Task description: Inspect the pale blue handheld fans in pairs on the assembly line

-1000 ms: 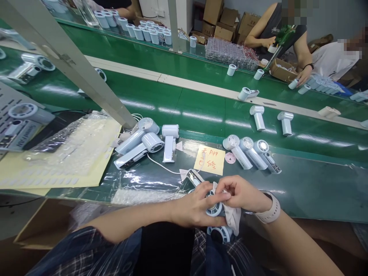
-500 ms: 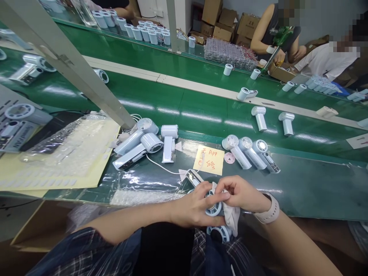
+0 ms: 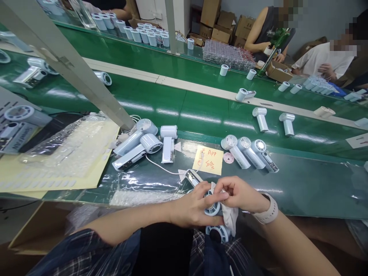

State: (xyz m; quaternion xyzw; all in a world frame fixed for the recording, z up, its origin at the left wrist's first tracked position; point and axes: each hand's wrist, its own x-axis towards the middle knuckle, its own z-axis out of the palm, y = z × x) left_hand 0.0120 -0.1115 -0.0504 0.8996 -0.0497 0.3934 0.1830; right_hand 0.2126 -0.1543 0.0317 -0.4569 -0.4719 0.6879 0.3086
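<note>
At the bench's front edge, my left hand (image 3: 192,207) is closed around a light-blue handheld fan (image 3: 212,208), whose round vented end shows between the fingers. My right hand (image 3: 241,194) pinches a white cloth (image 3: 230,220) against that fan, and the two hands touch. Just below, close to my lap, a second round fan end (image 3: 218,234) with a dark centre sticks out; what supports it is hidden. A fan handle with a shiny panel (image 3: 193,177) lies beyond my left fingers; whether it belongs to the held fan I cannot tell.
Several fans (image 3: 245,151) lie right of a yellow handwritten note (image 3: 208,160); more fans (image 3: 140,143) and a white cable (image 3: 161,166) are left of it. A slanted metal post (image 3: 80,76) crosses the left side. Beyond the green conveyor (image 3: 201,97), co-workers sit by a parts bench.
My hands keep almost the same hold on the fan and cloth. Fans on the conveyor have shifted slightly right. Across the belt, a co-worker in white has raised a hand.
</note>
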